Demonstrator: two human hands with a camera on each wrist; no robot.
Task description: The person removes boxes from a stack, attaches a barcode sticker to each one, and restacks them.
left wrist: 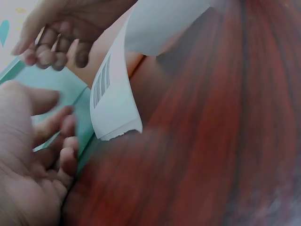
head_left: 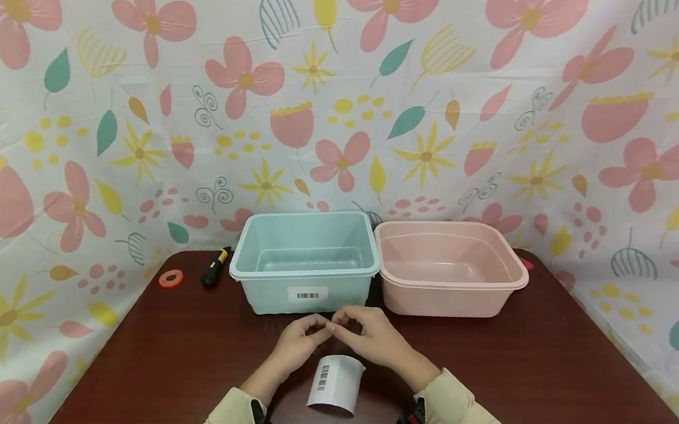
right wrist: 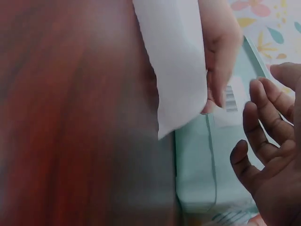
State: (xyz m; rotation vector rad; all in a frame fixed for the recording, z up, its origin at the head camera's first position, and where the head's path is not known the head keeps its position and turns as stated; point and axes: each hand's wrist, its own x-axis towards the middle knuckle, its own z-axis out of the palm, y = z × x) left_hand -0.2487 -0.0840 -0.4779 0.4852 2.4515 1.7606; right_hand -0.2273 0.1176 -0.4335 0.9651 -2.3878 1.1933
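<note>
Arched white paper sheet with black barcode [head_left: 345, 381] on the glossy red-brown tabletop [head_left: 171, 371], near side of left hand [head_left: 297, 344] and right hand [head_left: 368, 335], neither clearly nearer. Barcode runs near–far; fingers loosely bent, no grip visible.

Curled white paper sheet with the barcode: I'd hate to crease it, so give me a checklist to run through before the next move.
1. Curled white paper sheet lying flat: not ok, it arches up from the dark red-brown table.
2. Black printed barcode on the sheet in view: ok.
3. Sheet free of any grip: ok, neither the left hand nor the right hand grips it.
4. Light-blue rectangular plastic bin labelled: ok, a white barcode label is on its front wall.
5. Pink rectangular plastic bin labelled: cannot tell, none shows in front; other outer sides are hidden.
6. Black-and-yellow elongated tool away from both hands: ok.
</note>
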